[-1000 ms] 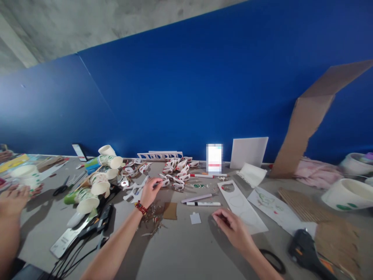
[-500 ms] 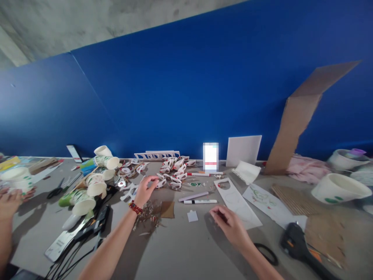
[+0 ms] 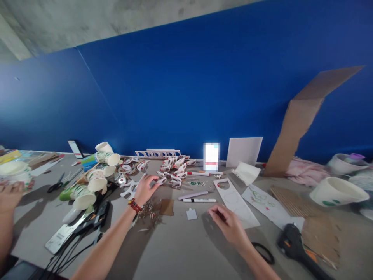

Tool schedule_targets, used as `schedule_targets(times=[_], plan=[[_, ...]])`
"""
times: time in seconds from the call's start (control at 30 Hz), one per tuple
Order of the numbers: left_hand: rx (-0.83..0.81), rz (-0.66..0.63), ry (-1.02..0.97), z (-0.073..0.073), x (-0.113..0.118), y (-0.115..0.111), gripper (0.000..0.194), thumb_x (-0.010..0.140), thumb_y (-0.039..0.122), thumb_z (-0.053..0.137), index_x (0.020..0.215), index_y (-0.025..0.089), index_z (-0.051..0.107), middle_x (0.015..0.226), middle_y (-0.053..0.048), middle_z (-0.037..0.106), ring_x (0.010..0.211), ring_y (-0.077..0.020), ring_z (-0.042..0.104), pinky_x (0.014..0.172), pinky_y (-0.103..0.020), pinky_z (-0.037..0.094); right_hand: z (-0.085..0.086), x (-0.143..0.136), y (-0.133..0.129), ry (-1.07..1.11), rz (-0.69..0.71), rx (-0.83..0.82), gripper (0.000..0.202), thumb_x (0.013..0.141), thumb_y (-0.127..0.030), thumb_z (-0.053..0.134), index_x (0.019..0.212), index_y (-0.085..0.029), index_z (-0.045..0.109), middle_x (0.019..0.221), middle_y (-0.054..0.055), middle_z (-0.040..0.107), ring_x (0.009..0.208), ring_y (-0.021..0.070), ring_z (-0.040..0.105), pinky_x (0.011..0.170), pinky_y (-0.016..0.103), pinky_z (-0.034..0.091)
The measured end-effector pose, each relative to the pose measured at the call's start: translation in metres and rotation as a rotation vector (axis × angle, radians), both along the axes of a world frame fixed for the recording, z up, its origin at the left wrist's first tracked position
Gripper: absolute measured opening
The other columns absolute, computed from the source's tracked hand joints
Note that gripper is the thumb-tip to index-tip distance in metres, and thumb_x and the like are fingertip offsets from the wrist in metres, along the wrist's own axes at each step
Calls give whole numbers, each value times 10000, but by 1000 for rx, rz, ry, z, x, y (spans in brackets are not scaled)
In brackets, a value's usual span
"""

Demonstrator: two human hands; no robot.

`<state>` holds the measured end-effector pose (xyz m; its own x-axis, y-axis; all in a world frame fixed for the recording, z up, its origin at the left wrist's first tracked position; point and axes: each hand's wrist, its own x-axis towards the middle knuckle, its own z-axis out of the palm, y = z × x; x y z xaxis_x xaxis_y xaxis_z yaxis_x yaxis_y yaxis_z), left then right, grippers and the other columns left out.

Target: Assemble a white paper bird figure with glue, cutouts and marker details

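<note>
My left hand, with a red beaded bracelet on its wrist, reaches to the near left edge of a pile of small white cut-out pieces. Its thumb and forefinger are closed at one white piece. My right hand hovers above the grey table with fingers curled together, and nothing can be made out in them. Between the hands lie a small white square, a brown square, a white marker and a lilac pen. White card with a cut hole lies beside my right hand.
Paper cups, cables and a power strip crowd the left. A black glue gun, black tape ring, corrugated cardboard and a white cup stand right. Another person's hand is at far left.
The view has shifted slightly. My left fingertips have moved a little toward the white piece at the pile's edge. My right hand is almost unchanged. The other person's hand has moved slightly left.
</note>
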<state>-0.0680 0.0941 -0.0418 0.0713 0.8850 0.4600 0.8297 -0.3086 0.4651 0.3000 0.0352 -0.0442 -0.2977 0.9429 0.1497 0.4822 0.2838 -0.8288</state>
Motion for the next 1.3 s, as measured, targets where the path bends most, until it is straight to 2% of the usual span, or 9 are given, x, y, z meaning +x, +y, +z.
schedule_targets(times=[0.37, 0.5, 0.6, 0.7, 0.77, 0.83, 0.93, 1.1, 1.3], plan=[[70, 17, 41, -8, 8, 16, 183, 876, 373, 569, 893, 233, 687, 894, -39, 727, 852, -233, 648, 793, -359, 511, -5, 1, 2, 10, -13, -6, 302, 932, -401, 456, 746, -198, 581, 678, 6, 577, 629, 160, 531, 582, 241, 405], [102, 22, 40, -2, 10, 9, 208, 862, 381, 588, 978, 229, 671, 942, -55, 710, 882, -243, 650, 819, -377, 518, 1, 1, 0, 15, -25, -1, 291, 927, -392, 459, 747, -197, 578, 683, 11, 579, 639, 162, 530, 586, 239, 413], [150, 44, 43, 10, 19, -3, 296, 869, 358, 577, 1121, 210, 619, 1104, -111, 650, 1067, -289, 588, 961, -451, 452, 6, 0, 0, 4, -21, 20, 280, 925, -375, 468, 736, -198, 575, 699, 15, 591, 648, 163, 536, 603, 242, 420], [151, -33, 61, 21, 45, -20, 276, 884, 305, 561, 1147, 231, 602, 1160, -93, 626, 1110, -263, 565, 1003, -418, 429, 11, -3, -2, -3, -22, 40, 262, 923, -358, 478, 751, -196, 593, 725, 19, 612, 662, 164, 553, 622, 247, 428], [88, -233, 133, 23, 72, -31, 234, 902, 261, 531, 1119, 226, 611, 1146, -87, 633, 1098, -249, 564, 988, -410, 434, 16, -5, -5, -5, -25, 47, 255, 920, -352, 483, 760, -194, 604, 737, 21, 622, 666, 164, 562, 626, 247, 429], [16, -394, 217, 21, 100, -40, 270, 898, 268, 540, 1158, 230, 601, 1168, -93, 629, 1101, -260, 556, 965, -424, 442, 25, -7, -9, -19, -9, 52, 256, 921, -345, 483, 752, -194, 602, 730, 16, 621, 668, 163, 565, 618, 244, 426], [-39, -459, 307, 13, 134, -49, 367, 849, 292, 611, 1210, 240, 568, 1235, -101, 609, 1148, -290, 523, 985, -474, 414, 40, 1, -11, -65, 36, 68, 234, 931, -320, 468, 783, -204, 608, 745, 9, 631, 695, 159, 584, 630, 239, 436], [-17, -599, 408, -3, 157, -61, 508, 842, 402, 632, 1303, 233, 501, 1393, -117, 511, 1312, -302, 408, 1122, -531, 242, 52, 42, 3, -476, -168, 204, 233, 899, -335, 507, 1072, -215, 608, 1064, 79, 672, 937, 246, 622, 799, 343, 461], [-34, -595, 443, -20, 161, -59, 326, 913, 273, 563, 1239, 271, 555, 1315, -57, 586, 1270, -242, 452, 1135, -485, 227, 26, 64, 12, -871, -306, 203, 543, 787, -393, 652, 1268, -174, 529, 1204, 169, 619, 1078, 350, 582, 869, 446, 444]])
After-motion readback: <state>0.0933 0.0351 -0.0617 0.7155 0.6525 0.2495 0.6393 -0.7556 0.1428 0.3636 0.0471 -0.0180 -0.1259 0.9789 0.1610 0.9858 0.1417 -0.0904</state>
